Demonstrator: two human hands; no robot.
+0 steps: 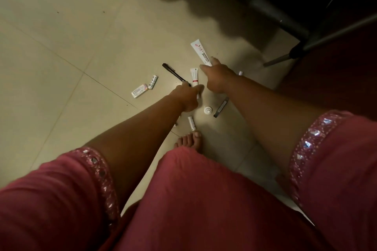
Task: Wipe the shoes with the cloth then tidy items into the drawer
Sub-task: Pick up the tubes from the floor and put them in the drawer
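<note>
On the pale tiled floor (61, 51), going from the left, two small white packets lie touching end to corner: one with a pinkish label (139, 90) and a second with dark print (153, 82). Next comes one black pen (173, 73), slanting down into the left hand (186, 98). That hand's fingers are curled round the pen's lower end and also round the bottom of one small white tube with a red band (194, 76). Below that hand lies one short white stick-shaped tube (191, 123), just above the toes of a bare foot (190, 140). To its right stands one round white cap (207, 110), and beside it one flat grey strip (221, 107) lies at a slant. The right hand (217, 79) pinches the lower end of one large white tube with dark lettering (201, 52), thumb and forefinger clamped on it. A small pale object (240, 72) peeks from behind that wrist; what it is cannot be told. No shoes, cloth or drawer can be made out. Pink sleeves with shiny trim (98, 171) cover both upper arms.
</note>
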